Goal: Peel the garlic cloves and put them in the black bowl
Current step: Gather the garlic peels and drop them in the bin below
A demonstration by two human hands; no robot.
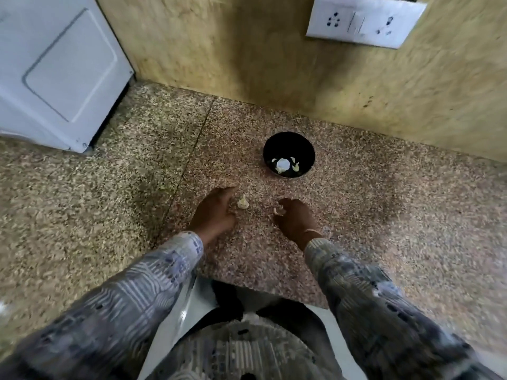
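A black bowl [288, 154] stands on the speckled stone counter near the back wall, with a few pale garlic pieces in its bottom. A pale garlic clump [242, 202] lies on the counter in front of the bowl. My left hand [215, 211] rests just left of it, fingers loosely bent and close to it; whether they touch it I cannot tell. My right hand [295, 219] is to the right, its curled fingers pinching a small pale garlic piece [277, 210].
A white appliance [59, 69] stands at the back left of the counter [384, 209]. A white socket plate [365, 21] is on the yellowish wall above the bowl. The counter's front edge runs just under my forearms.
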